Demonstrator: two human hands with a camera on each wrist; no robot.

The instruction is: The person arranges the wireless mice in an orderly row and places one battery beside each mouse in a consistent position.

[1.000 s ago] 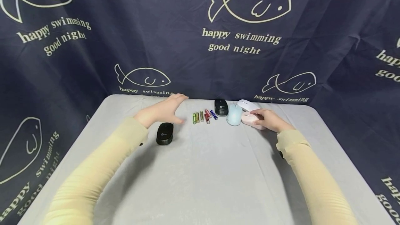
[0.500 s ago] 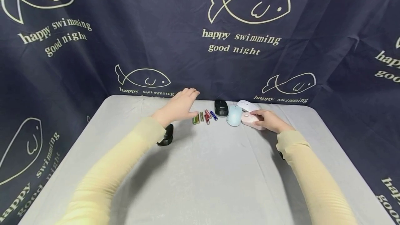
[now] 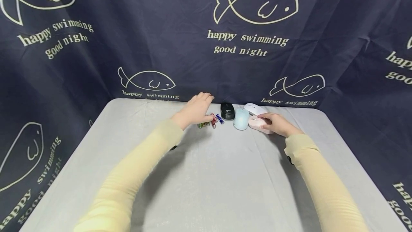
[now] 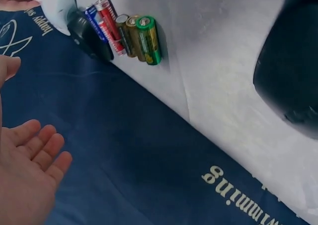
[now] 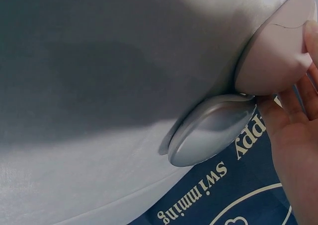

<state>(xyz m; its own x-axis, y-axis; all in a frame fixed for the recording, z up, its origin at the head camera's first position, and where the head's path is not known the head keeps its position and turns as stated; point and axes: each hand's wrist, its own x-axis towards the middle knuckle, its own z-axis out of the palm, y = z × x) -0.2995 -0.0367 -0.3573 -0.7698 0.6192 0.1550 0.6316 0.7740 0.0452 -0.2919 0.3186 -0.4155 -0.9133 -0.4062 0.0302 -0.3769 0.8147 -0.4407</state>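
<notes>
In the head view my left hand point(image 3: 197, 108) hovers with spread, fairly straight fingers over the row of batteries. Its thumb overlaps the green battery point(image 4: 150, 41) and gold ones at the left end. Beside these lie red batteries point(image 4: 110, 24) and a blue battery point(image 3: 220, 119), all lying close together. Nothing sits in the left palm in the left wrist view. On the right, my right hand point(image 3: 279, 124) holds a pink computer mouse point(image 5: 278, 51), thumb on one side and fingers on the other. A white mouse point(image 5: 211, 133) touches it from behind.
A light blue mouse point(image 3: 241, 119) stands left of the pink one, with a black mouse point(image 3: 227, 111) beside it. Another black mouse point(image 4: 293, 61) is mostly hidden under the left sleeve in the head view. A dark curtain point(image 3: 193, 28) rises behind the grey table point(image 3: 219, 182).
My left hand has moved right, from above the left black mouse to over the batteries, and its sleeve now covers that mouse. The right hand and pink mouse have stayed in place.
</notes>
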